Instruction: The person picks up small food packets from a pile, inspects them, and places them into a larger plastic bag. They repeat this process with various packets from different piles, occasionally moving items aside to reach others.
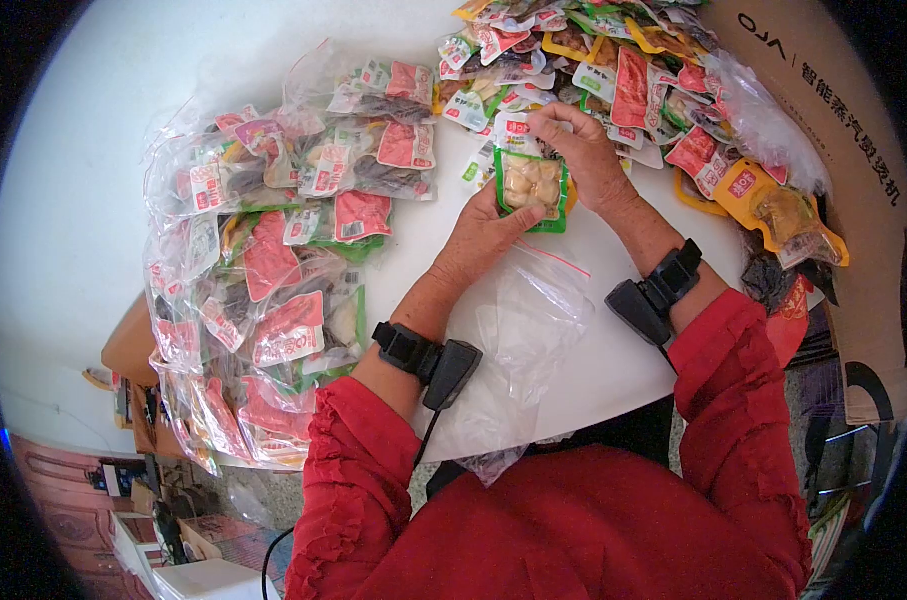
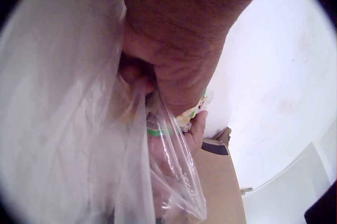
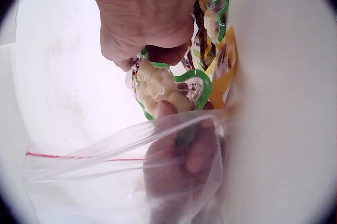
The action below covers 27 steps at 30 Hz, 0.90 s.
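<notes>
Green-edged plastic packet of pale rounded pieces (image 1: 533, 184): held above the white tabletop (image 1: 410, 275), gripped at both ends, presumably for steadiness. Left hand (image 1: 490, 225): fingers grasping lower end; whether also gripping the clear, red-striped zip bag (image 1: 518, 310), cannot tell. Right hand (image 1: 590, 165): fingers pinching upper end. Filled clear bags (image 1: 273, 250): apart from the multicoloured packet heap (image 1: 628, 85), likely separating lots.

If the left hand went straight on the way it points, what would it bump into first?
Beyond the packet it holds, the left hand would probably meet the right hand at the packet's top, though depth is unclear. Heaped packets appear farther on.
</notes>
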Tool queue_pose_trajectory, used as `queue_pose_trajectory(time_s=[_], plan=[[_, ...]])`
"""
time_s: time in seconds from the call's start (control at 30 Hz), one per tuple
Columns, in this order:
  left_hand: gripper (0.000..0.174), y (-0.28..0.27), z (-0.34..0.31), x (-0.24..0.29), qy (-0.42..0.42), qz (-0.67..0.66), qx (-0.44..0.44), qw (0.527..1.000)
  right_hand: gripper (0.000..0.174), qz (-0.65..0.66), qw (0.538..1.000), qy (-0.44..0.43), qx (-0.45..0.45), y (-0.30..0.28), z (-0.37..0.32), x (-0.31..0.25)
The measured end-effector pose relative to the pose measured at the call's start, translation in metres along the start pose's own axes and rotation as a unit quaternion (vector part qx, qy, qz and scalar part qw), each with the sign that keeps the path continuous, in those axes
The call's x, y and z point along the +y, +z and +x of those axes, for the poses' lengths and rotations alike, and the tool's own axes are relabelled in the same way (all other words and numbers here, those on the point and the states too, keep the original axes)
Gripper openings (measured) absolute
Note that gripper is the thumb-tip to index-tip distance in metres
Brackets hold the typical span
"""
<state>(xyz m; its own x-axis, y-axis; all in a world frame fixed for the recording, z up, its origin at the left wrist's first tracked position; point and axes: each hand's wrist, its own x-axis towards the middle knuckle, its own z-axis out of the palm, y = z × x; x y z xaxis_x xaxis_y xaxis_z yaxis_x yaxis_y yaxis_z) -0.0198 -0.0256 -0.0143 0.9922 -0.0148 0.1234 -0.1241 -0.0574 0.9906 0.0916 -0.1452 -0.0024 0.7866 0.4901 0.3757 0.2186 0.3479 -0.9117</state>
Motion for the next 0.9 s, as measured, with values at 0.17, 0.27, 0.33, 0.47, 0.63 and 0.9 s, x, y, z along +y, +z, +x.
queue_pose_trajectory(time_s=[0.17, 0.27, 0.33, 0.47, 0.63, 0.9], plan=[[0.038, -0.001, 0.001, -0.002, 0.006, -0.010, -0.006, 1.000, 0.018, 0.002, 0.999, -0.038, 0.014, 0.000, 0.003, 0.002], [0.041, -0.005, 0.004, -0.008, 0.021, 0.022, 0.011, 0.999, 0.018, -0.059, 0.997, -0.042, -0.004, 0.001, 0.001, 0.000], [0.043, -0.008, 0.006, -0.007, 0.033, 0.050, 0.028, 0.998, 0.020, -0.102, 0.993, -0.054, 0.018, -0.004, 0.006, 0.008], [0.044, -0.013, 0.005, 0.019, -0.039, 0.108, 0.084, 0.990, 0.025, -0.153, 0.977, -0.022, 0.147, -0.017, 0.013, 0.008], [0.030, -0.027, 0.002, 0.033, -0.010, 0.271, 0.018, 0.962, 0.025, -0.075, 0.970, -0.044, 0.227, -0.019, 0.016, -0.004], [0.017, -0.029, -0.003, 0.037, 0.146, 0.497, -0.090, 0.851, 0.023, -0.151, 0.979, -0.061, 0.126, -0.011, 0.013, -0.004]])
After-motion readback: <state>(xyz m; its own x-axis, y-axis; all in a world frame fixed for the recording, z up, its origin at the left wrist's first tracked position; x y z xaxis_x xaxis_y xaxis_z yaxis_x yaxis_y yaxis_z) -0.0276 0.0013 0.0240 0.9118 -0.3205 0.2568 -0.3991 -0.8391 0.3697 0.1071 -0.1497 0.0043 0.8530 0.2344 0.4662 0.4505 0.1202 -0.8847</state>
